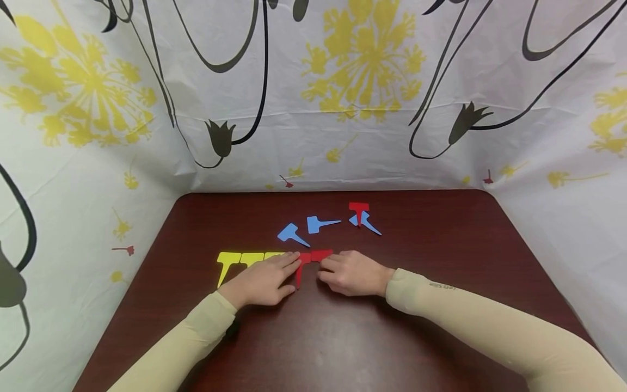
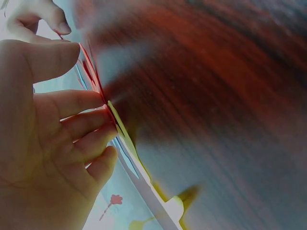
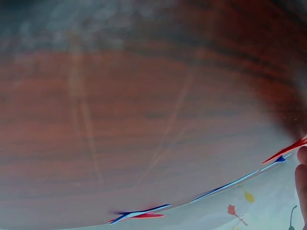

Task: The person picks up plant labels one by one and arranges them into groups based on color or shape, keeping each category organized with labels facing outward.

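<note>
Three yellow T-shaped plant labels (image 1: pixel 228 258) lie side by side on the table, heads in a row. My left hand (image 1: pixel 266 280) rests with extended fingers over the third one and touches a red plant label (image 1: pixel 304 260) beside it. That hand covers part of both. At the row's right end, the curled fingers of my right hand (image 1: pixel 352 273) pinch another red plant label (image 1: pixel 320 255); its stem is hidden by the hand. In the right wrist view only some fingertips (image 3: pixel 301 177) show at the right edge, next to red plastic.
Beyond the row lie loose blue plant labels (image 1: pixel 290 232), one of them crossed by a red plant label (image 1: pixel 359 208) at the back right. The dark wooden table (image 1: pixel 318 337) ends at a patterned cloth (image 1: pixel 284 152) behind and at both sides.
</note>
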Action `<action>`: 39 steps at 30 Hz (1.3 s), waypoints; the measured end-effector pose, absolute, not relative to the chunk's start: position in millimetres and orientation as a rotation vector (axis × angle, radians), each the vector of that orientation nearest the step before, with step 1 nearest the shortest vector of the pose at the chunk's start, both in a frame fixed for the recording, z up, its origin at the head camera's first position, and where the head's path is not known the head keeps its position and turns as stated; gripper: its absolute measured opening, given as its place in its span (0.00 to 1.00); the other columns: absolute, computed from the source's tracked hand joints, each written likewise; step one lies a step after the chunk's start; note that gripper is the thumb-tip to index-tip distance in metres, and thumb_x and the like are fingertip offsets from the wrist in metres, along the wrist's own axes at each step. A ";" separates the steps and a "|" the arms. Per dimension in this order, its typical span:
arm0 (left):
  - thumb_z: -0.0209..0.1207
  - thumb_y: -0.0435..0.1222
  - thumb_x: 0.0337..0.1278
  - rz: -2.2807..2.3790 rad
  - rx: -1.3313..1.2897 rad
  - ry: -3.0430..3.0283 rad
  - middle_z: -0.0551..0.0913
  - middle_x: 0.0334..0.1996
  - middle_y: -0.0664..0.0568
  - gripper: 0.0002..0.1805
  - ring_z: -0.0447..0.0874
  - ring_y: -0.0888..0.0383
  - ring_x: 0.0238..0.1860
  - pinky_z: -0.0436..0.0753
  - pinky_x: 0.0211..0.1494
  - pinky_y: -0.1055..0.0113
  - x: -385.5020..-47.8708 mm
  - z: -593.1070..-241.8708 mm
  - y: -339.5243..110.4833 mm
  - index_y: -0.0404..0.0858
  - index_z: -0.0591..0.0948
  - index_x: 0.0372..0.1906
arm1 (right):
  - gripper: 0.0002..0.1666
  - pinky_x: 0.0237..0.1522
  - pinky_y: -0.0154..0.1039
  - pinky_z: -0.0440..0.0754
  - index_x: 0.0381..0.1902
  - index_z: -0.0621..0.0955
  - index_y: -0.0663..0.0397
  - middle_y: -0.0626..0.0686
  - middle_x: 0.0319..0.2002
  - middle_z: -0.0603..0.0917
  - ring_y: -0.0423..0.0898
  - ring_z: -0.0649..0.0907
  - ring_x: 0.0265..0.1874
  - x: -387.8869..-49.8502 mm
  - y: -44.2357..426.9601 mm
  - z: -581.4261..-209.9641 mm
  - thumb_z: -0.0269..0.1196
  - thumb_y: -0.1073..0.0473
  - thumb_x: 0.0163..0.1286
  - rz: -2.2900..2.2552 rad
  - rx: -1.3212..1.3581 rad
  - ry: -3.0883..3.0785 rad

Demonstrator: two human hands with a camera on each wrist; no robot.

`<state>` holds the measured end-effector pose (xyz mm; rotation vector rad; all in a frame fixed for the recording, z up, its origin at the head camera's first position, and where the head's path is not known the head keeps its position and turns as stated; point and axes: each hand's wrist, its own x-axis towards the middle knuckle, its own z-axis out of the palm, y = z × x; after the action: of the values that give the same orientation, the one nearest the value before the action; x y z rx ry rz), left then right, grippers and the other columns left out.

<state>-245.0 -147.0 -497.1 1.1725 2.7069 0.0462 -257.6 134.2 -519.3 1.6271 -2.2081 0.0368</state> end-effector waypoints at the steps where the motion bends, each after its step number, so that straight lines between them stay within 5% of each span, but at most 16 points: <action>1: 0.55 0.56 0.67 0.043 1.174 2.706 0.58 0.78 0.49 0.40 0.56 0.51 0.77 0.64 0.74 0.55 -245.1 -497.3 -147.1 0.42 0.63 0.78 | 0.14 0.33 0.34 0.83 0.47 0.85 0.48 0.48 0.40 0.82 0.40 0.82 0.36 -257.5 134.1 -520.0 0.68 0.54 0.64 0.026 1.632 -2.205; 14: 0.54 0.56 0.68 0.019 1.179 2.705 0.57 0.79 0.49 0.41 0.56 0.51 0.77 0.63 0.74 0.56 -247.6 -500.3 -147.1 0.42 0.61 0.78 | 0.19 0.36 0.37 0.84 0.51 0.84 0.47 0.48 0.43 0.80 0.43 0.80 0.39 -257.1 135.5 -520.2 0.67 0.53 0.61 0.032 1.643 -2.240; 24: 0.58 0.54 0.66 0.032 1.164 2.739 0.60 0.77 0.49 0.40 0.60 0.51 0.75 0.67 0.72 0.55 -246.1 -499.7 -146.1 0.42 0.64 0.77 | 0.28 0.52 0.42 0.84 0.61 0.82 0.53 0.53 0.56 0.81 0.47 0.82 0.52 -260.0 134.3 -518.9 0.66 0.53 0.62 0.136 1.384 -2.569; 39: 0.59 0.54 0.65 0.037 1.194 2.762 0.61 0.77 0.49 0.40 0.60 0.51 0.76 0.66 0.73 0.54 -244.8 -501.4 -147.0 0.41 0.65 0.77 | 0.28 0.54 0.41 0.83 0.61 0.82 0.53 0.53 0.56 0.81 0.46 0.83 0.52 -261.4 134.5 -521.9 0.67 0.53 0.63 0.120 1.373 -2.609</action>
<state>-244.8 -147.0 -501.4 1.1937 2.7619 0.0371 -261.4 134.5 -521.9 1.3733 -2.6088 0.1197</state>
